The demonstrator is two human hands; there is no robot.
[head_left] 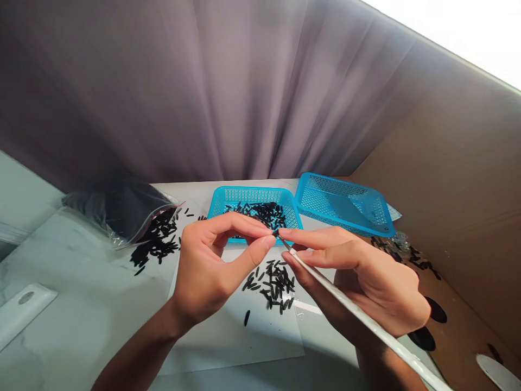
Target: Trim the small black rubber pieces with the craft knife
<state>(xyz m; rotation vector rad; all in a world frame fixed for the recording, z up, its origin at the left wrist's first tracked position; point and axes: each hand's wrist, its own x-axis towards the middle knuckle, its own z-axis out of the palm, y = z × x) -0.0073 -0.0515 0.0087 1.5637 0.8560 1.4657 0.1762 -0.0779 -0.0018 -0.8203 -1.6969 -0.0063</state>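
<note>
Between the thumb and forefinger of my left hand (pixel 211 266) is a small dark piece (pixel 275 233), mostly hidden by the fingertips. My right hand (pixel 366 277) grips a long, slim white-handled tool (pixel 350 304) like a pen. Its thin metal tip meets the dark piece; the exact kind of tip is too small to tell. Below the hands, a loose pile of small, narrow black pieces (pixel 279 285) lies on a white sheet (pixel 228 347). One single black piece (pixel 247 317) lies apart from that pile, nearer to me.
Behind my hands stands a blue perforated basket (pixel 254 191) with many black pieces inside. A second blue basket (pixel 345 221) is to its right. At left, a clear zip bag (pixel 122 214) spills black pieces (pixel 157 239). A white object (pixel 26 312) lies far left; a grey curtain (pixel 244 98) hangs behind.
</note>
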